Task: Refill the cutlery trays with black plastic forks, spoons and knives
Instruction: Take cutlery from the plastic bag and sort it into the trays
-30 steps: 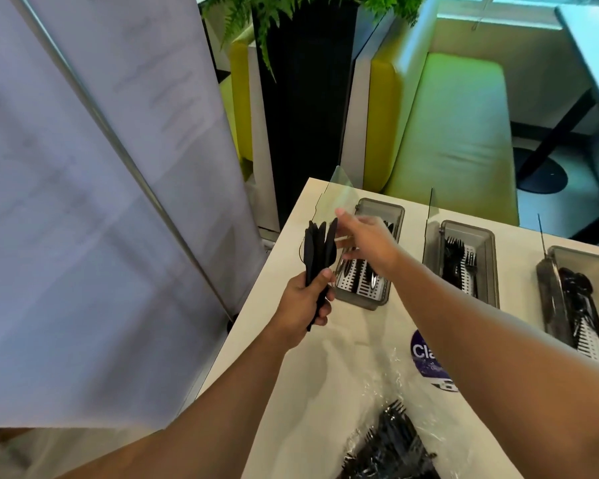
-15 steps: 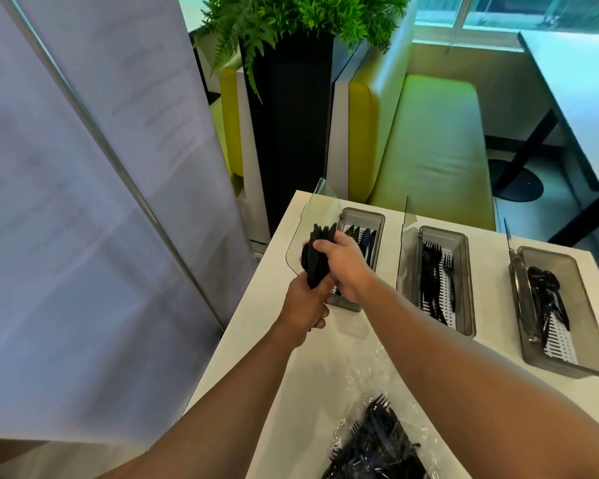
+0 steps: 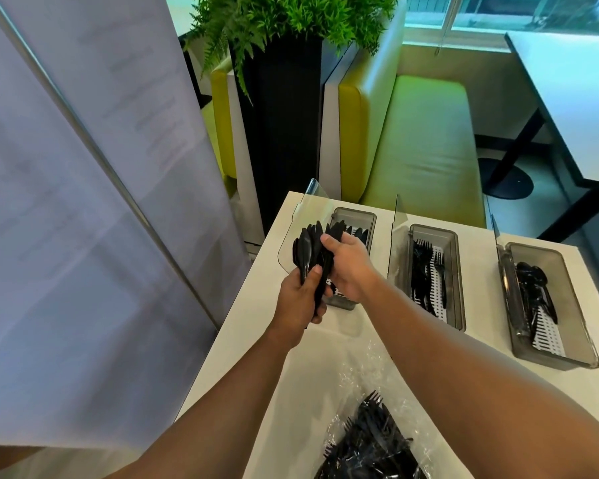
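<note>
My left hand (image 3: 300, 299) grips the handles of a bundle of black plastic knives (image 3: 308, 248), blades fanned upward. My right hand (image 3: 348, 267) holds the same bundle from the right, fingers curled round it, just over the near end of the left tray (image 3: 355, 216), which holds a few knives. Its clear lid (image 3: 300, 219) stands open on the left. The middle tray (image 3: 455, 271) holds black forks (image 3: 421, 271). The right tray (image 3: 567, 292) holds black spoons (image 3: 533, 288).
A clear plastic bag of black forks (image 3: 367, 440) lies at the near edge of the white counter (image 3: 249, 323). A grey panel (image 3: 83, 202) stands at the left. Behind the counter are a black planter (image 3: 281, 133), a green bench (image 3: 426, 146) and a table (image 3: 574, 98).
My right hand came back from over the left tray and closed on the knife bundle in my left hand. The camera view tilted up and shifted a little.
</note>
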Available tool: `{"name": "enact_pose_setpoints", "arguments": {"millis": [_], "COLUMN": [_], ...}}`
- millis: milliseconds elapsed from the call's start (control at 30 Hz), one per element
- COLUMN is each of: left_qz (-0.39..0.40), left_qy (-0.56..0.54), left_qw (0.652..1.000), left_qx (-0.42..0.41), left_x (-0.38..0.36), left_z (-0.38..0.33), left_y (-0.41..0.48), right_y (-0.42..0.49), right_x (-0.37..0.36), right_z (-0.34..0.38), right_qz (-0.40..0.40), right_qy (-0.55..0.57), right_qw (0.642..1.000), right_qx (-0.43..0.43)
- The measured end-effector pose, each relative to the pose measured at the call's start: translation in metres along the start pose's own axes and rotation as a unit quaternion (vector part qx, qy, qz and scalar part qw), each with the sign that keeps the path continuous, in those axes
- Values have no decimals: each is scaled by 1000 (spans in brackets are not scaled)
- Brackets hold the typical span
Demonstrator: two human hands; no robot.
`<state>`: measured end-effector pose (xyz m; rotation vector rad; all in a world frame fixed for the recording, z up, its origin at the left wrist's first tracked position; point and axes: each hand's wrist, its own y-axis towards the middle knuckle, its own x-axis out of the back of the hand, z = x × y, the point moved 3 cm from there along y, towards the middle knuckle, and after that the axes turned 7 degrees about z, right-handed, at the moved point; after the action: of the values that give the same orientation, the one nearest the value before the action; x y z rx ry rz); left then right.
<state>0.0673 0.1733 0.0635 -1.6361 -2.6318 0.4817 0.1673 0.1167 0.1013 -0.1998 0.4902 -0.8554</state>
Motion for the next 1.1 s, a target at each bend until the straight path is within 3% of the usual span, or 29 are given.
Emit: {"name": "enact_pose_setpoints", "arguments": {"millis": [200, 467, 633, 800, 1100], "left_qz": [6, -14, 41, 66, 45], "left_qy": [1, -32, -72, -95, -76], "left_qw": [1000, 999, 995, 991, 994], "left_qx": [13, 40, 63, 72, 64], "left_x": [4, 17, 21, 19, 20], "left_z": [4, 11, 10, 12, 10], "left_y": [3, 9, 13, 15, 10], "right_y": [2, 40, 66, 85, 82], "right_x": [3, 28, 49, 55, 55], "right_z": [-1, 36, 51, 22, 5], "right_qz": [7, -98, -179, -155, -113], "right_qy": [-5, 94, 35, -38, -23], "right_qw": [1000, 991, 983, 977, 984], "right_qx": [-19, 5, -18, -143, -133]}}
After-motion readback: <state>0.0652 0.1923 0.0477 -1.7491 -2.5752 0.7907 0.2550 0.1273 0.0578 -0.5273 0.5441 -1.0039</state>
